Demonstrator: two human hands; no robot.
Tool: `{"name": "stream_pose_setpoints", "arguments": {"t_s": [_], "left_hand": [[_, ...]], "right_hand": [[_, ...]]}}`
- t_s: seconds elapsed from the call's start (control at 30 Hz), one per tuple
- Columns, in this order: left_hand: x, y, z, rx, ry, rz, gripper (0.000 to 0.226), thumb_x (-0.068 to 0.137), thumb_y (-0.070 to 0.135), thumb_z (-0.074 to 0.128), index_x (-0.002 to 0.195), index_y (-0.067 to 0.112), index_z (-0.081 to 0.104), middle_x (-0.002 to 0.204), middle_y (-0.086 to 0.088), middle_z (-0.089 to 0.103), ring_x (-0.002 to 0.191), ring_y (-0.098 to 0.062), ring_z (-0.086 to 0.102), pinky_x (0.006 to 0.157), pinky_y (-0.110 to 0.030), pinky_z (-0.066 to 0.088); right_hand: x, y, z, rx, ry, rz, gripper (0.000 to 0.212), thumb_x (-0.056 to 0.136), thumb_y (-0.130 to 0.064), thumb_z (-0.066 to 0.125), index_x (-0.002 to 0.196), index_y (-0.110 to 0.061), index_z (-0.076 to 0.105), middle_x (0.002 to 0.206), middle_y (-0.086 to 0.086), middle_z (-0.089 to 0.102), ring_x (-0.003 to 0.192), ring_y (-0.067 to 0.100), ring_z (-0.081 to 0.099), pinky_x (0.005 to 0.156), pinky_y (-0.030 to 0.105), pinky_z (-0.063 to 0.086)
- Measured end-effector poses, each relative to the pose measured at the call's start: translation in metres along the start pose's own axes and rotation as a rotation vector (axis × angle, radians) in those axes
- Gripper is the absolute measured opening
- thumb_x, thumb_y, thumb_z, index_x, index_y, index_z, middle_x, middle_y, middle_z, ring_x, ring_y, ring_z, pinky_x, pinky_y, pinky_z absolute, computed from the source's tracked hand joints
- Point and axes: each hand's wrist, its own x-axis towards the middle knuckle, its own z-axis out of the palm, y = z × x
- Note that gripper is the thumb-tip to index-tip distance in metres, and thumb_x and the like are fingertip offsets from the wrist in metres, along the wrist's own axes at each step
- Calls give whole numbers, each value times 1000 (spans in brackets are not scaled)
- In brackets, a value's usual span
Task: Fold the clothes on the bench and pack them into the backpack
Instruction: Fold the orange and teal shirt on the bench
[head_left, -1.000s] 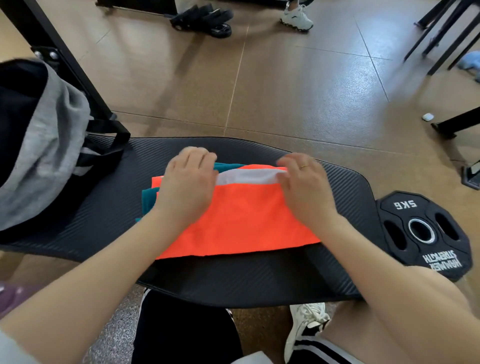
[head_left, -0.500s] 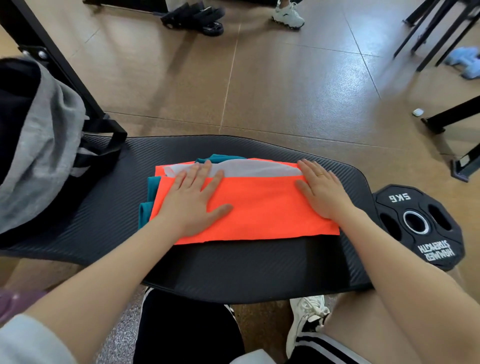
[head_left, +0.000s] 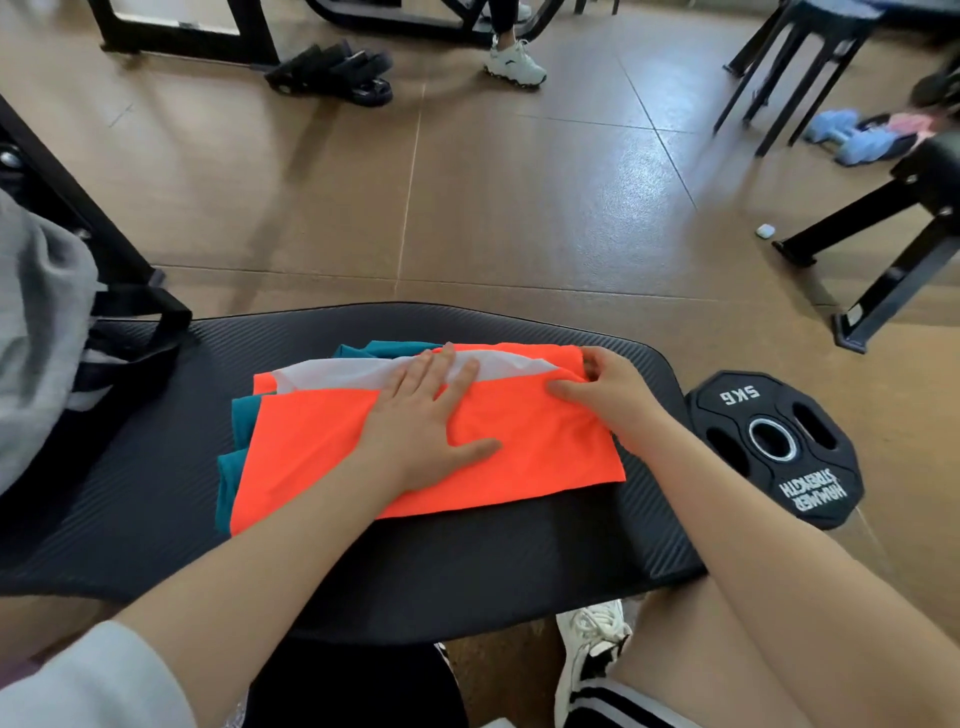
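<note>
Left hand (head_left: 423, 426) flat on orange garment (head_left: 322, 441); right hand (head_left: 605, 389) pinching its corner

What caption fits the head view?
Left hand flattens orange garment on bench; right hand pinches its edge.

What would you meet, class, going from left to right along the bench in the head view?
Grey backpack → teal folded garment → orange garment with white band → left hand pressing flat → right hand pinching the orange edge → black 5 kg weight plate.

sleeve (head_left: 93, 680): light grey | shorts (head_left: 618, 706): black, white stripes | sneaker (head_left: 592, 644): white, black trim
</note>
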Motion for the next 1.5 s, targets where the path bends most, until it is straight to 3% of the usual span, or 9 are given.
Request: {"name": "stream_pose_setpoints", "arguments": {"t_s": [0.33,0.53,0.7,0.83,0.9,1.0,1.17,1.33,1.5], "left_hand": [[21,15,-2,-91,22,2,97,65,76,6,148,27,-5,157,-2,-7,144,-19,-5,116,-36,-5],[12,-13,-45,-1537,-19,-424,44,99,38,32,136,15,40,143,1,39,125,-17,44,98,-24,40],[-49,-29,-55,-1665,196,-565,24,96,39,38,87,28,58,76,7,67,70,-14,63,64,-25,52],[-54,-44,-45,-1519,299,-589,6,92,26,53,98,25,51,95,-4,59,75,-18,60,63,-31,52],[-47,-47,-42,-1352,375,-582,33,87,14,61,117,21,49,114,-2,56,99,-20,58,82,-31,51],[-45,-54,-45,-1016,449,-489,46,83,6,63,127,11,49,121,-7,58,110,-19,56,94,-32,46],[-56,-63,-33,-197,354,-561,67,86,36,60,141,16,30,141,-8,40,126,-29,38,98,-40,31],[-65,-72,-9,-597,455,-695,81,83,32,65,144,4,19,150,-13,23,138,-26,21,110,-30,13],[-57,-78,-13,-746,420,-691,73,87,21,61,145,9,19,147,0,31,134,-16,28,92,-9,17]], "right_hand": [[-21,-63,-18,-310,21,-204,20,76,-19,66,91,-8,59,82,3,59,80,19,53,61,28,37],[-44,-120,35,-430,3,-470,10,78,-17,57,85,-11,54,73,-2,54,76,24,51,61,31,39],[-72,-123,108,-550,-201,-586,23,83,-10,53,106,-8,53,106,13,61,102,31,54,77,35,38],[-93,-112,114,-462,-577,-723,18,86,-13,59,101,-4,55,88,2,58,77,16,50,67,25,27],[-88,-106,102,-368,-578,-750,20,88,-14,56,104,-5,62,90,-1,64,74,8,51,71,26,36],[-61,-96,86,-401,-271,-874,39,86,-34,44,112,-14,66,111,1,67,102,15,59,92,33,44],[-32,-88,102,-904,-431,-835,99,67,-78,44,149,-30,13,158,-7,3,146,15,-4,117,43,-6],[-28,-81,130,-1062,-424,-807,120,56,-86,51,145,-40,-15,156,-4,-21,143,22,-22,112,50,-17],[-9,-83,144,-1118,-443,-831,120,50,-92,40,140,-44,-23,154,-1,-25,142,27,-23,111,57,-14]]}}
